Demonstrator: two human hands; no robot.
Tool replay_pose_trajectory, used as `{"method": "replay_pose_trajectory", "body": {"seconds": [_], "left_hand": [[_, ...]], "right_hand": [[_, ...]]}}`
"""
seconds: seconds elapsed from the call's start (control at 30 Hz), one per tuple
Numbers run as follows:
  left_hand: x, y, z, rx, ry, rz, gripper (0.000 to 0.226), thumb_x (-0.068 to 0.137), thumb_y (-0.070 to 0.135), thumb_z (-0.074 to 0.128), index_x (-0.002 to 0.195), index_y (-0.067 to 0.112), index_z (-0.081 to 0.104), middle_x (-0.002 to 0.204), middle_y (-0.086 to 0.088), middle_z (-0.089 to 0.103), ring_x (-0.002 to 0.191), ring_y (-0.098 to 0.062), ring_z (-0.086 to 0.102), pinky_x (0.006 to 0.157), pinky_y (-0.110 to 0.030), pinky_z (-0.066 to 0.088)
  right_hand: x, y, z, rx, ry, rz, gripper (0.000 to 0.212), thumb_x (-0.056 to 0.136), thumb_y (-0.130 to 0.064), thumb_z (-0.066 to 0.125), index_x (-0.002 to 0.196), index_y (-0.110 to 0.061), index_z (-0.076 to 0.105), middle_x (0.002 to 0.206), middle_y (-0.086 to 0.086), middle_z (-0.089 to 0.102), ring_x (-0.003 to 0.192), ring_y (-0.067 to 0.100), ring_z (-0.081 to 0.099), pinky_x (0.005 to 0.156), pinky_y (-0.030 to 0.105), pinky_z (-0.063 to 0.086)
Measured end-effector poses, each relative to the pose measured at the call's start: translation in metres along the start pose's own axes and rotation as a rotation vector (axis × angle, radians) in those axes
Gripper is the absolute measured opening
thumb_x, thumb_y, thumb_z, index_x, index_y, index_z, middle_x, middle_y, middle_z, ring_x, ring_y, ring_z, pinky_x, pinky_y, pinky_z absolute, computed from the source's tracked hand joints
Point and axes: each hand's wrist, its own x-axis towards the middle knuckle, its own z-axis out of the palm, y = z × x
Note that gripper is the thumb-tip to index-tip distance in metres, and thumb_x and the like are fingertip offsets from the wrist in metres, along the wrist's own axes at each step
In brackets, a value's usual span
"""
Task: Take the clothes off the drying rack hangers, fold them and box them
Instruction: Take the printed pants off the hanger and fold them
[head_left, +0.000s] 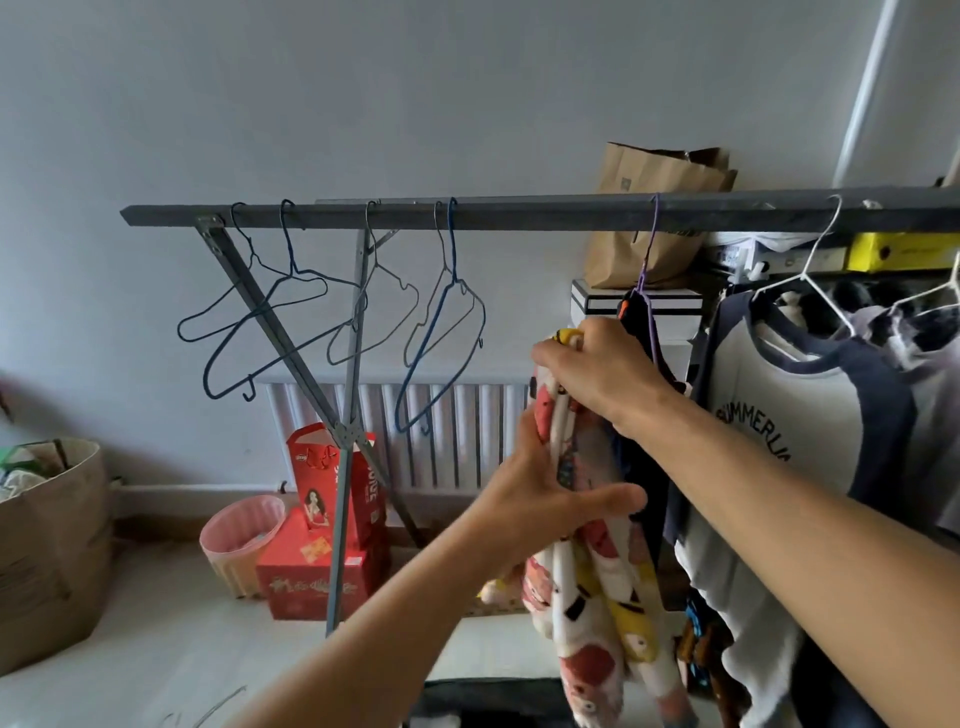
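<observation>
Several hangers (291, 322) on the rack (519, 213) hang bare, so you're partway. Your right hand (597, 374) grips the printed garment (587, 545) at its top under the purple hanger (649, 249); your left hand (540, 499) holds its middle. The shirt (789, 415) and more wait; no folding or boxing shows.

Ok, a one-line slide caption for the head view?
Both hands, left hand and right hand, grip a cartoon-print garment at the drying rack, beside empty hangers.

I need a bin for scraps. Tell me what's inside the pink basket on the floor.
The pink basket stands beside red boxes. Only a pale shape shows inside near its rim; its wall hides the bottom.
</observation>
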Motion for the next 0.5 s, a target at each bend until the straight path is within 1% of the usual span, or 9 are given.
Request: {"method": "replay_pose_trajectory", "body": {"seconds": [0.03,0.1,0.13,0.17,0.23,0.3,0.37,0.43,0.5], "left_hand": [[0.002,-0.003,0.005,-0.039,0.093,0.009,0.083,0.062,0.037,0.086,0.128,0.037,0.036,0.109,0.001,0.067,0.096,-0.017,0.07,0.083,-0.039,0.059],[0.007,-0.006,0.004,-0.096,0.274,0.053,0.048,0.08,0.014,0.07,0.122,0.027,0.049,0.101,-0.006,0.07,0.089,-0.025,0.071,0.078,-0.043,0.061],[0.008,-0.004,-0.001,-0.14,0.312,0.061,0.035,0.087,0.003,0.058,0.116,0.022,0.056,0.097,-0.009,0.071,0.087,-0.028,0.071,0.076,-0.042,0.061],[0.008,-0.004,-0.007,-0.2,0.317,0.052,0.029,0.09,-0.003,0.049,0.11,0.016,0.06,0.092,-0.011,0.072,0.086,-0.028,0.071,0.076,-0.04,0.061],[0.007,-0.001,-0.021,-0.358,0.294,-0.004,0.02,0.094,-0.002,0.046,0.101,0.007,0.061,0.082,-0.013,0.072,0.077,-0.026,0.072,0.073,-0.038,0.061],[0.006,0.0,-0.037,-0.489,0.31,-0.103,0.011,0.093,0.001,0.051,0.097,0.005,0.061,0.072,-0.011,0.073,0.067,-0.024,0.071,0.068,-0.039,0.059],[0.006,-0.001,-0.055,-0.603,0.29,-0.167,0.015,0.089,0.002,0.054,0.102,0.005,0.06,0.077,-0.014,0.074,0.067,-0.027,0.071,0.068,-0.04,0.058],[0.006,-0.004,-0.073,-0.705,0.198,-0.181,0.038,0.081,0.005,0.056,0.119,0.002,0.056,0.1,-0.022,0.072,0.079,-0.033,0.071,0.071,-0.042,0.059],[0.007,-0.009,-0.089,-0.79,0.095,-0.172,0.063,0.068,0.012,0.065,0.128,0.001,0.052,0.116,-0.026,0.066,0.09,-0.036,0.069,0.078,-0.046,0.058]], "right_hand": [[-0.001,-0.003,0.001,0.064,-0.029,0.007,0.033,0.082,-0.035,0.063,0.063,-0.012,0.048,0.056,0.005,0.052,0.06,0.025,0.053,0.061,0.034,0.043],[-0.005,-0.008,-0.001,0.291,-0.137,0.019,0.038,0.082,-0.038,0.07,0.068,-0.008,0.051,0.066,0.016,0.061,0.064,0.03,0.063,0.065,0.039,0.057],[-0.008,-0.01,-0.003,0.422,-0.215,0.035,0.038,0.083,-0.037,0.073,0.073,-0.007,0.051,0.073,0.016,0.065,0.07,0.029,0.069,0.068,0.042,0.06],[-0.009,-0.009,-0.006,0.503,-0.273,0.042,0.036,0.083,-0.036,0.073,0.078,-0.008,0.051,0.08,0.014,0.067,0.075,0.027,0.071,0.07,0.042,0.061],[-0.008,0.001,-0.009,0.437,-0.289,0.02,0.034,0.082,-0.037,0.073,0.086,-0.011,0.052,0.088,0.009,0.067,0.08,0.022,0.07,0.071,0.037,0.06],[-0.007,0.016,-0.009,0.354,-0.219,0.01,0.029,0.082,-0.033,0.075,0.09,-0.013,0.056,0.09,0.006,0.066,0.081,0.019,0.065,0.074,0.037,0.057],[-0.008,0.034,-0.005,0.397,-0.152,0.061,0.034,0.08,-0.025,0.077,0.104,-0.013,0.056,0.103,0.004,0.064,0.095,0.017,0.063,0.085,0.037,0.055],[-0.01,0.051,0.0,0.404,-0.112,0.103,0.061,0.077,-0.025,0.08,0.127,-0.014,0.047,0.124,-0.002,0.053,0.118,0.014,0.051,0.093,0.029,0.045],[-0.01,0.062,0.006,0.534,-0.182,0.141,0.092,0.069,-0.034,0.086,0.143,-0.014,0.035,0.138,-0.004,0.047,0.13,0.015,0.044,0.103,0.029,0.039]]}}
